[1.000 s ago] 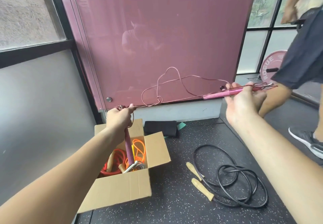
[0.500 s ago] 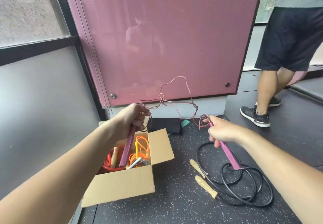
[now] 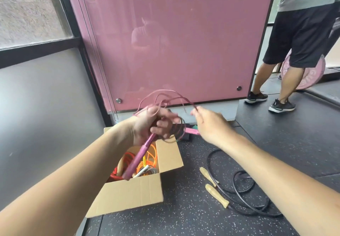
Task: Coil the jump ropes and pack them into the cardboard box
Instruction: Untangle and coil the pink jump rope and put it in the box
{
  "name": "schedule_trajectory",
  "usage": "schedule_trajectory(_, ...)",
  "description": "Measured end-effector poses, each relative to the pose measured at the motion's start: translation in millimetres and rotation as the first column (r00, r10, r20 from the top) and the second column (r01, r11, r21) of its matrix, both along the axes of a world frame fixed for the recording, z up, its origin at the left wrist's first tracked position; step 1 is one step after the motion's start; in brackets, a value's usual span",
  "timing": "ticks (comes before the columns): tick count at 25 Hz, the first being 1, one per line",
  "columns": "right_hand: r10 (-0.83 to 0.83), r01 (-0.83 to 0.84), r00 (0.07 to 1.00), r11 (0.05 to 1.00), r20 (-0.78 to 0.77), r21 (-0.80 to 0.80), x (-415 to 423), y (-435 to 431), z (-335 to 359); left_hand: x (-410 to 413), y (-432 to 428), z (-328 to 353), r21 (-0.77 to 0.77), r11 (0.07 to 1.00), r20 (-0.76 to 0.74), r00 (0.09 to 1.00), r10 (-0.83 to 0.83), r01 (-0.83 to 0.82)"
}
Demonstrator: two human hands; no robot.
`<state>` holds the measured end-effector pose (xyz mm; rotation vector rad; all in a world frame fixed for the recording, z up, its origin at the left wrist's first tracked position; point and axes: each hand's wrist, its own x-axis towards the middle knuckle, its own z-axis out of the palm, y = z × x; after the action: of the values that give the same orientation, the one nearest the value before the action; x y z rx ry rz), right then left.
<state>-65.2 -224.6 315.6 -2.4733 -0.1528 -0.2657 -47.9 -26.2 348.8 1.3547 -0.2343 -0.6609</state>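
My left hand (image 3: 152, 123) grips one pink handle (image 3: 137, 159) of the pink jump rope, plus several loops of its thin cord (image 3: 165, 97) that arch above my fingers. The handle points down into the open cardboard box (image 3: 128, 193). My right hand (image 3: 209, 125) is close to the right of the left one; it pinches the cord, and the second pink handle (image 3: 191, 131) sticks out from under it. Orange and red ropes (image 3: 149, 158) lie inside the box. A black jump rope (image 3: 239, 197) with wooden handles (image 3: 217, 195) lies coiled on the floor to the right.
A person in black shorts (image 3: 298, 33) stands at the back right beside a pink weight plate (image 3: 311, 73). A pink panel (image 3: 174, 42) and a grey window wall (image 3: 46, 97) close off the back and left. A black pad (image 3: 184, 137) lies behind the box.
My right hand has swung left and up to meet the left hand, and the stretched cord is now gathered into loops there. The bystander has shifted across the back right.
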Motion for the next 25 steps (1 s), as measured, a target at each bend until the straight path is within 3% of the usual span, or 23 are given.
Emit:
schedule_trajectory(1, 0.0, -0.018, 0.993, 0.989, -0.119, -0.148, 2, 2, -7, 1, 0, 8, -0.168, 0.983, 0.025, 0.997, 0.079, -0.074)
schedule_trajectory(3, 0.008, -0.127, 0.943, 0.933, -0.333, -0.337, 3, 8, -17, 12, 5, 19, -0.447, 0.858, 0.078, 0.945, 0.319, -0.253)
schedule_trajectory(5, 0.048, -0.185, 0.914, 0.933, -0.402, -0.309, 3, 15, -15, 24, 19, 23, -0.605, 0.686, 0.031, 0.848, 0.528, -0.405)
schedule_trajectory(7, 0.079, -0.213, 0.916, 0.926, -0.393, -0.311, 2, 20, -7, 32, 36, 20, -0.673, 0.559, -0.126, 0.82, 0.559, -0.484)
schedule_trajectory(10, 0.094, -0.263, 0.897, 0.899, -0.433, -0.351, 1, 23, -3, 28, 44, 23, -0.709, 0.542, -0.213, 0.869, 0.446, -0.452)
schedule_trajectory(12, 0.147, -0.341, 0.859, 0.879, -0.491, -0.332, -5, 31, -3, 30, 40, 25, -0.778, 0.442, -0.266, 0.871, 0.414, -0.447)
schedule_trajectory(14, 0.216, -0.422, 0.836, 0.841, -0.505, -0.339, -13, 43, -1, 39, 39, 24, -0.791, 0.318, -0.344, 0.81, 0.475, -0.523)
schedule_trajectory(16, 0.275, -0.473, 0.834, 0.803, -0.478, -0.363, -22, 56, 4, 52, 49, 17, -0.753, 0.255, -0.373, 0.713, 0.593, -0.606)
schedule_trajectory(17, 0.303, -0.474, 0.848, 0.801, -0.434, -0.366, -26, 58, 9, 59, 55, 9, -0.71, 0.29, -0.31, 0.655, 0.689, -0.642)
schedule_trajectory(18, 0.325, -0.453, 0.873, 0.817, -0.363, -0.357, -30, 58, 16, 61, 60, 1, -0.602, 0.406, -0.127, 0.585, 0.801, -0.687)
schedule_trajectory(19, 0.333, -0.414, 0.904, 0.836, -0.267, -0.359, -31, 55, 24, 59, 63, -10, -0.382, 0.54, 0.193, 0.507, 0.84, -0.75)
schedule_trajectory(20, 0.34, -0.372, 0.928, 0.848, -0.15, -0.377, -31, 49, 32, 53, 62, -22, -0.102, 0.599, 0.537, 0.463, 0.705, -0.794)
schedule_trajectory(21, 0.341, -0.321, 0.94, 0.857, -0.024, -0.402, -29, 43, 39, 45, 62, -33, 0.14, 0.622, 0.736, 0.502, 0.455, -0.77)
schedule_trajectory(22, 0.325, -0.266, 0.942, 0.873, 0.083, -0.408, -27, 34, 47, 37, 59, -39, 0.337, 0.667, 0.759, 0.611, 0.226, -0.665)
schedule_trajectory(23, 0.298, -0.216, 0.94, 0.896, 0.164, -0.388, -23, 25, 51, 28, 53, -41, 0.462, 0.742, 0.665, 0.743, 0.072, -0.486)
schedule_trajectory(25, 0.228, -0.141, 0.936, 0.94, 0.267, -0.31, -11, 4, 54, 16, 40, -36, 0.499, 0.864, 0.372, 0.917, -0.147, -0.064)
